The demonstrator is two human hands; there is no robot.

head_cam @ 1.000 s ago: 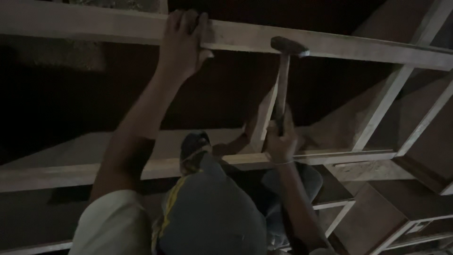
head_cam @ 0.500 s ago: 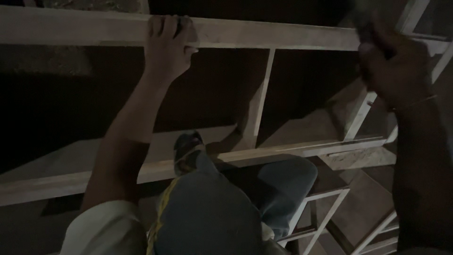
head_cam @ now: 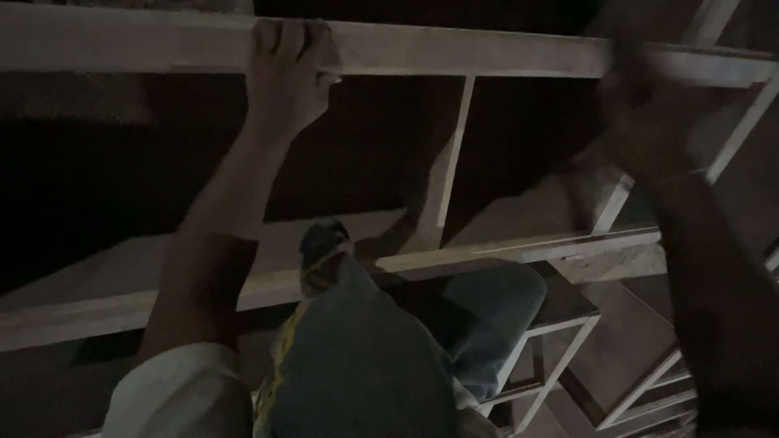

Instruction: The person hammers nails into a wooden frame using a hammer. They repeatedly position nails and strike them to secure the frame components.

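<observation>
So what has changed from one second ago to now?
The right hand rose from the lower rail to the top rail, far right; it is blurred, and the hammer no longer shows clearly. The left hand stayed clamped on that rail.

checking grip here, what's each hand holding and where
Left hand grips the top rail, fingers over its upper edge. Right hand is blurred; its hold cannot be told.
</observation>
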